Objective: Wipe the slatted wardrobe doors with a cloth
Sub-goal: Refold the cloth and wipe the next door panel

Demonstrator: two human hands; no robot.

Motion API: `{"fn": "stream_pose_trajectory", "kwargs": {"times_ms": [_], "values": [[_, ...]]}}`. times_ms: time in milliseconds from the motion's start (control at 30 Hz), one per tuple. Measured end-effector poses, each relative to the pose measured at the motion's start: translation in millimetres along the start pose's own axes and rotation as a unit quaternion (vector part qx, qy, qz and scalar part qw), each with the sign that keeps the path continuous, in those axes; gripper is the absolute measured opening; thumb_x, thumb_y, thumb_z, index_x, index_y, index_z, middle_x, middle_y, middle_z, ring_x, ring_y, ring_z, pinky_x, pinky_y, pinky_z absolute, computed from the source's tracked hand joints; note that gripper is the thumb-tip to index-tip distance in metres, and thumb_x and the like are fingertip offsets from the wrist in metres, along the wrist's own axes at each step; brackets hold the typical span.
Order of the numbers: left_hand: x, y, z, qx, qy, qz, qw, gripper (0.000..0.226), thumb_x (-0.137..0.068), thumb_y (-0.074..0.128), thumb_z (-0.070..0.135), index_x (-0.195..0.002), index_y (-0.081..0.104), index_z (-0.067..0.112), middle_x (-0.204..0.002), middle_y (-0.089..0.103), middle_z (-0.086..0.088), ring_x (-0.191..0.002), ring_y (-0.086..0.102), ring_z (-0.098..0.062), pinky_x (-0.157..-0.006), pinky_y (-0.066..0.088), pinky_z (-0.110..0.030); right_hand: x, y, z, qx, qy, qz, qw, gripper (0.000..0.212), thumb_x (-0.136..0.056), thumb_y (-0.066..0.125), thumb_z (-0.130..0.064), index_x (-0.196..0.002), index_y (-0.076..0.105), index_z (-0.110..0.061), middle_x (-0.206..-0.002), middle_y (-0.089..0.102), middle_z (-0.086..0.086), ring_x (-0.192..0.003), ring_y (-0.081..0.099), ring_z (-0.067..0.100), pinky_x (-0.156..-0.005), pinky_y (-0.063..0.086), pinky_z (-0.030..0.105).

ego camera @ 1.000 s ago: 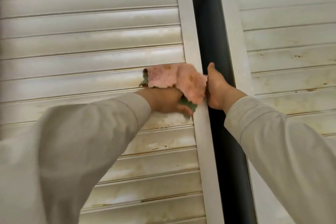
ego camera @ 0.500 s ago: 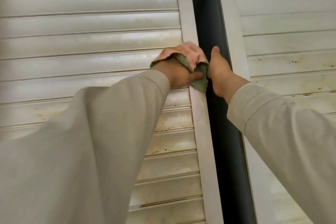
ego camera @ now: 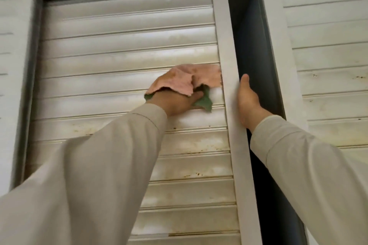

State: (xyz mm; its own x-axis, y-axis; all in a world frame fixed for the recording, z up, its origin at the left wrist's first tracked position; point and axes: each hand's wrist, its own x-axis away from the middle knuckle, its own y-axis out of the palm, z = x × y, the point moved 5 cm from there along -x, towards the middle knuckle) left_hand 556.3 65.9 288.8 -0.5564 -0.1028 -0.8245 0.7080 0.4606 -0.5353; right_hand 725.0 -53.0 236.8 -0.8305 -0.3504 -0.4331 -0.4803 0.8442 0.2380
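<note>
Two hands up: our left hand (ego camera: 175, 101) clutches the cloth (ego camera: 185, 80) against a horizontal slat of the left door (ego camera: 127, 53), just left of the upright stile (ego camera: 229, 89) our right hand (ego camera: 248, 101) grasps, unwiped slats running leftward.

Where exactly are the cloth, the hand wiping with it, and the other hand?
cloth (ego camera: 185, 79), head view, pink upper fold.
left hand (ego camera: 175, 103), head view, back of hand.
right hand (ego camera: 248, 98), head view, back of hand beside the door's edge.

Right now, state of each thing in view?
left door: ajar, stained on lower slats
right door: spotted with grime
cloth: crumpled, pressed on slats
left hand: grips cloth
right hand: holds left door's edge
gap: dark, open
</note>
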Motion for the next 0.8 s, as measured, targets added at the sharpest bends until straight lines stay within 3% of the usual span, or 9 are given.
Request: {"fn": "stream_pose_trajectory", "kwargs": {"times_ms": [67,167,200,300,367,433,500,600,800], "values": [[21,4,-43,0.073,-0.073,0.030,0.994,0.058,-0.088,0.051,0.069,-0.136,0.051,0.037,-0.131,0.056,0.008,-0.119,0.052,-0.016,-0.108,0.040,-0.035,3,0,3,0.017,-0.022,0.001,1.000,0.071,-0.095,0.035,-0.069,-0.141,0.045,-0.015,-0.125,0.053,0.001,-0.117,0.051,0.027,-0.101,0.035,0.038],[50,-10,-86,0.109,-0.136,0.134,0.975,0.060,-0.073,0.060,0.077,-0.125,0.053,0.047,-0.125,0.060,0.016,-0.116,0.058,-0.011,-0.103,0.045,-0.029,4,4,2,0.041,-0.079,0.017,0.996,0.050,-0.099,0.034,-0.062,-0.109,0.053,-0.017,-0.112,0.060,0.003,-0.088,0.054,0.017,-0.084,0.038,0.034],[58,-15,-97,0.091,-0.171,0.140,0.971,0.054,-0.077,0.058,0.073,-0.124,0.054,0.045,-0.128,0.060,0.011,-0.118,0.057,-0.015,-0.104,0.044,-0.030,4,7,2,0.047,-0.091,0.020,0.995,0.049,-0.100,0.032,-0.061,-0.104,0.053,-0.017,-0.105,0.060,0.003,-0.081,0.053,0.015,-0.081,0.038,0.034],[70,-12,-111,0.051,-0.256,0.056,0.964,0.054,-0.096,0.043,0.060,-0.139,0.050,0.028,-0.141,0.052,-0.007,-0.128,0.049,-0.030,-0.110,0.039,-0.040,2,11,4,0.077,-0.122,0.045,0.988,0.053,-0.101,0.027,-0.060,-0.098,0.054,-0.015,-0.092,0.057,0.002,-0.074,0.051,0.013,-0.076,0.038,0.032],[63,-10,-94,0.038,-0.211,0.057,0.975,0.036,-0.101,0.045,0.033,-0.129,0.058,0.014,-0.130,0.060,-0.015,-0.117,0.057,-0.034,-0.101,0.046,-0.044,1,12,5,0.089,-0.127,0.065,0.986,0.056,-0.101,0.026,-0.061,-0.098,0.056,-0.013,-0.087,0.055,0.000,-0.073,0.051,0.015,-0.075,0.038,0.032],[49,-6,-69,0.047,-0.144,0.078,0.985,0.029,-0.098,0.047,0.016,-0.119,0.066,0.013,-0.118,0.066,-0.008,-0.110,0.060,-0.030,-0.097,0.047,-0.041,-2,13,7,0.094,-0.125,0.072,0.985,0.059,-0.101,0.025,-0.062,-0.099,0.057,-0.013,-0.086,0.056,0.000,-0.077,0.053,0.019,-0.075,0.040,0.033],[32,-5,-45,0.066,-0.086,0.103,0.989,0.026,-0.096,0.044,0.015,-0.107,0.068,0.017,-0.107,0.065,0.000,-0.106,0.061,-0.020,-0.098,0.045,-0.033,-4,12,8,0.097,-0.127,0.078,0.984,0.060,-0.100,0.025,-0.063,-0.099,0.058,-0.013,-0.088,0.057,0.000,-0.079,0.054,0.019,-0.074,0.041,0.035],[6,0,-17,0.121,-0.079,0.110,0.983,0.014,-0.101,0.046,0.022,-0.103,0.059,0.020,-0.092,0.060,0.009,-0.084,0.059,0.008,-0.077,0.042,-0.009,-6,8,8,0.103,-0.128,0.086,0.983,0.059,-0.100,0.025,-0.063,-0.098,0.058,-0.014,-0.087,0.057,0.000,-0.078,0.055,0.019,-0.074,0.042,0.036],[-33,8,34,0.081,-0.013,0.047,0.996,0.030,-0.099,0.044,0.020,-0.124,0.061,0.016,-0.121,0.062,-0.005,-0.111,0.057,-0.021,-0.089,0.036,-0.022,-10,-2,8,0.127,-0.138,0.114,0.976,0.065,-0.099,0.022,-0.065,-0.101,0.060,-0.013,-0.097,0.063,0.004,-0.088,0.060,0.025,-0.075,0.046,0.038]]}}
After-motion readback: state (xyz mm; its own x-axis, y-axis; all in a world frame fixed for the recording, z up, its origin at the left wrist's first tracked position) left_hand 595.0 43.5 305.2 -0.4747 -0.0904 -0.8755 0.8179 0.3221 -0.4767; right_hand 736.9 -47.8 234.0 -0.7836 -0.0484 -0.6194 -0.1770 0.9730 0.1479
